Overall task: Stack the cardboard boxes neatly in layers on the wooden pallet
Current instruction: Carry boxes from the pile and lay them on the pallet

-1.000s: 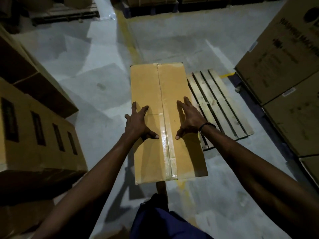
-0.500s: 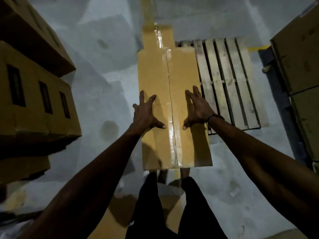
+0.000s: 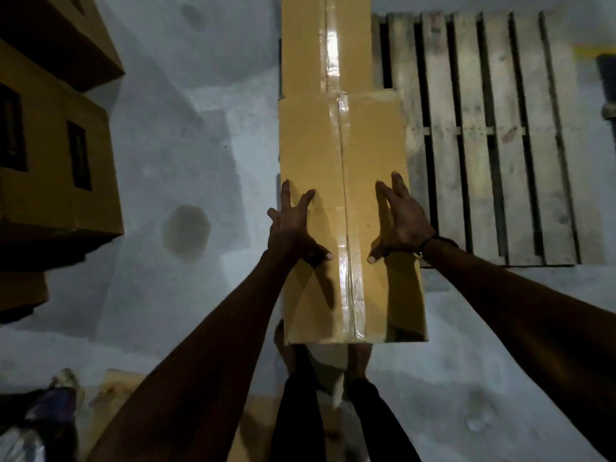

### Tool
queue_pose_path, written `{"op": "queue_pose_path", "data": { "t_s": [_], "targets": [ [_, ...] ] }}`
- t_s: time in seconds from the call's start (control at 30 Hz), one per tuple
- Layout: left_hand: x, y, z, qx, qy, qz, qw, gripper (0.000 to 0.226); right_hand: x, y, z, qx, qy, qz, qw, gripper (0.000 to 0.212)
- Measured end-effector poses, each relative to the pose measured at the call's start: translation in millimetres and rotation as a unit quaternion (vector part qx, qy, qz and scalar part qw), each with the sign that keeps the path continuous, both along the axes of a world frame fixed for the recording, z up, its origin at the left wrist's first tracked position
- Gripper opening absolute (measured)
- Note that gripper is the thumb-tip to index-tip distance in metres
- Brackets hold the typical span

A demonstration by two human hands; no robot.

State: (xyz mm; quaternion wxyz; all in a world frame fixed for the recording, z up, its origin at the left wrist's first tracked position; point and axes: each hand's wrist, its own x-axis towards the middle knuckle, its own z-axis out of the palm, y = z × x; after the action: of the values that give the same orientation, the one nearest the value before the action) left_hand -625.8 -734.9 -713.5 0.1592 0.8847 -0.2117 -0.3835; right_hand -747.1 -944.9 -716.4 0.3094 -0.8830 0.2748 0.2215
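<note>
Long taped cardboard box (image 3: 350, 195) at frame centre, far end over left edge of wooden pallet (image 3: 483, 135), second box (image 3: 325, 41) beyond. Left hand (image 3: 295, 228) and right hand (image 3: 400, 225) flat on top, fingers spread, gripping nothing. Likely stiff, bulky, smooth tape slippery; hold long side edges.

One head-worn camera looks steeply down, close over a box (image 3: 346, 201), pallet (image 3: 493, 135) and floor (image 3: 186, 121).

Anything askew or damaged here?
No damage visible. The near tan taped cardboard box under both hands sticks out past the slatted wooden pallet toward the person and overlaps the far tan cardboard box, not flush.
</note>
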Motion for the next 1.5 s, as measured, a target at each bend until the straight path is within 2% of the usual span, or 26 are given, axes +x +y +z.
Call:
{"op": "queue_pose_path", "data": {
  "t_s": [0.07, 0.23, 0.47, 0.7, 0.87, 1.3, 1.4, 1.5],
  "targets": [
    [0.2, -9.2, -41.7, -0.004, -0.008, 0.0, 1.0, 0.15, -2.7, -8.0, -43.2, 0.003, -0.01, -0.008, 1.0, 0.171],
    [11.1, -14.7, -88.3, 0.002, -0.004, 0.005, 1.0, 0.151, 0.3, -11.5, -97.4, 0.006, -0.029, -0.004, 1.0, 0.171],
    [23.9, -13.8, -140.3, -0.006, -0.033, 0.01, 0.999, 0.15, 20.7, -13.9, -140.1, 0.006, -0.035, 0.004, 0.999, 0.17],
    [38.4, -15.4, -164.1, -0.003, -0.052, -0.004, 0.999, 0.141, 33.2, -11.2, -164.0, 0.009, -0.025, -0.006, 1.0, 0.172],
    [47.3, -18.1, -178.3, -0.005, -0.07, -0.016, 0.997, 0.144, 43.0, -13.5, -176.1, 0.01, -0.022, -0.005, 1.0, 0.17],
    [53.7, -30.7, -177.6, -0.006, -0.071, -0.015, 0.997, 0.139, 51.4, -26.4, -186.6, 0.004, -0.013, 0.016, 1.0, 0.165],
    [41.3, -18.6, -180.8, -0.021, -0.077, -0.013, 0.997, 0.13, 39.2, -21.6, -186.8, -0.015, -0.016, 0.015, 1.0, 0.154],
    [15.8, 6.6, -190.1, -0.055, -0.128, -0.033, 0.99, 0.118, 9.7, -6.4, -186.7, -0.036, -0.036, 0.031, 0.998, 0.136]
  ]
}}
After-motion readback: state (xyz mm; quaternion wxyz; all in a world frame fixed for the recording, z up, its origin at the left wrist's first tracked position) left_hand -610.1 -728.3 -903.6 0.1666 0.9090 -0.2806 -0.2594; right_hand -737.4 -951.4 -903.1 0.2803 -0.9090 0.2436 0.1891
